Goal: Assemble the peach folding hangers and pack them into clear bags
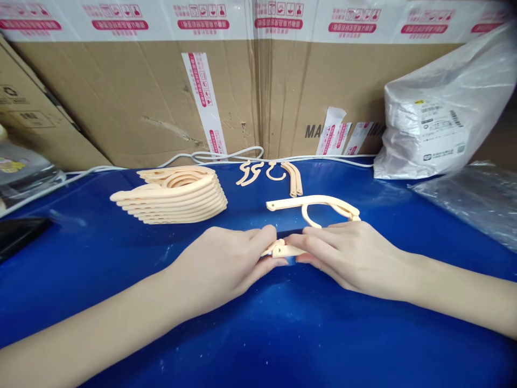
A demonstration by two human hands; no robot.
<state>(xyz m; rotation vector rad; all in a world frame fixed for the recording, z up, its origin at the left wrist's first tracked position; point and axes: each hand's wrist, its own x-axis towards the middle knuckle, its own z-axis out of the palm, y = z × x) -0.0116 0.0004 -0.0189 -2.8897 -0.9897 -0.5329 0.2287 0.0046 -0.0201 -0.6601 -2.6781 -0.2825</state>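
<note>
Two hands meet over a blue tabletop (258,339), their fingers pinching a small cream piece (290,251).
Just beyond, a curved cream bar (291,203) with a hook (308,218) lies partly behind the right hand (357,256), which hides whether it joins the held piece. Farther back are two small curled parts (244,174) and two curved strips (298,183); a stack of cream bars (177,200) sits at left. A white cable (92,169) runs along the cardboard (141,91); a plastic-wrapped package (440,134) stands at right, clear film (476,196) before it. The left hand (226,261) presses thumb and forefinger on the piece's left end; the right hand grips the opposite end, its fingertips and thumb slightly parted.
</note>
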